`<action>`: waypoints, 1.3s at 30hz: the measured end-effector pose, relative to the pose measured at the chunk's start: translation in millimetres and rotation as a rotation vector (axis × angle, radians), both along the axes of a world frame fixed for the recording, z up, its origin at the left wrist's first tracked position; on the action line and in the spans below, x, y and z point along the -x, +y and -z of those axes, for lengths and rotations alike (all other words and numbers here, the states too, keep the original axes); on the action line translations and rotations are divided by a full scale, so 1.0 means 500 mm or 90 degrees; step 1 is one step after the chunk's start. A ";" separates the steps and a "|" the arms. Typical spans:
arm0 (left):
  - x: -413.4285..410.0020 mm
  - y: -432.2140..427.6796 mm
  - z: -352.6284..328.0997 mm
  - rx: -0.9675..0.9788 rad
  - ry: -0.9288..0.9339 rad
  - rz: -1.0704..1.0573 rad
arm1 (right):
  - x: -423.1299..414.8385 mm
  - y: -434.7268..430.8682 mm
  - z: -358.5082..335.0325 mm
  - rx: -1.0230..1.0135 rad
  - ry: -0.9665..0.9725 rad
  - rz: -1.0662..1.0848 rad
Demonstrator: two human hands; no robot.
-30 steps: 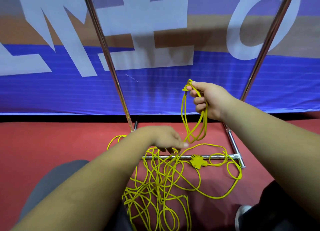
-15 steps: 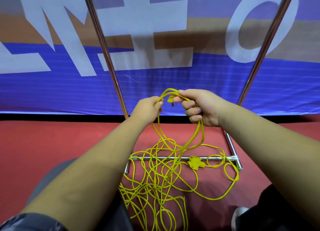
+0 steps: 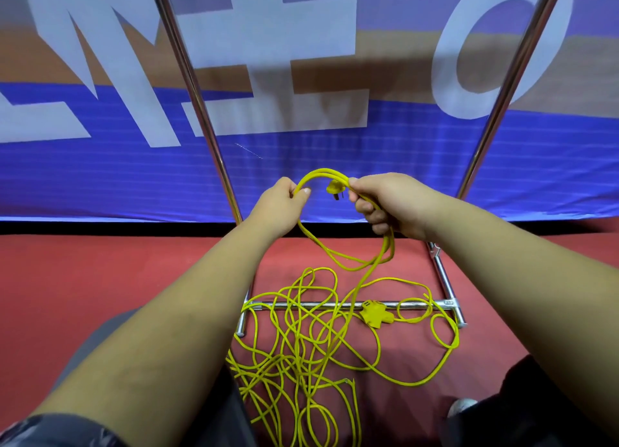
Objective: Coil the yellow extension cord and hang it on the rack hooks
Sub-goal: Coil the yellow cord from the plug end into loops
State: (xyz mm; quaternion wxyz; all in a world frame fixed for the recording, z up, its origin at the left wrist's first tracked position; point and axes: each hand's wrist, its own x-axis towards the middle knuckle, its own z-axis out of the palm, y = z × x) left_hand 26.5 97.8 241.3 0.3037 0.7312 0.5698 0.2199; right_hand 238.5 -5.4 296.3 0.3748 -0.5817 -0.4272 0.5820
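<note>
A yellow extension cord (image 3: pixel 311 343) lies tangled on the red floor, over the lower bar of a chrome rack (image 3: pixel 338 305). Its socket block (image 3: pixel 374 314) rests on that bar. My right hand (image 3: pixel 388 201) grips a few hanging loops of the cord, with the plug (image 3: pixel 335 190) sticking out beside its fingers. My left hand (image 3: pixel 283 201) pinches the cord where it arches between both hands. The rack hooks are out of view.
Two slanted chrome rack poles (image 3: pixel 197 105) (image 3: pixel 502 88) rise in front of a blue and brown banner (image 3: pixel 301 61). A dark shoe (image 3: pixel 465 408) and trouser legs sit at the bottom edge. Red floor spreads left and right.
My left hand rose from the floor pile, bringing a strand up to my right hand. The right hand lowered slightly and another loop has formed.
</note>
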 end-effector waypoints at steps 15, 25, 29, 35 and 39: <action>-0.018 -0.097 0.092 0.473 0.476 0.427 | -0.012 0.021 -0.006 -0.052 0.207 0.165; -0.012 -0.151 0.178 0.438 0.555 0.621 | -0.031 0.014 -0.042 -0.089 0.352 0.207; 0.014 -0.145 0.202 0.477 0.590 0.599 | -0.040 0.011 -0.037 -0.085 0.371 0.231; 0.037 -0.097 0.138 0.357 0.482 0.412 | -0.060 0.013 -0.045 -0.100 0.334 0.254; 0.048 -0.041 0.058 0.198 0.270 0.195 | -0.083 0.014 -0.039 -0.105 0.228 0.262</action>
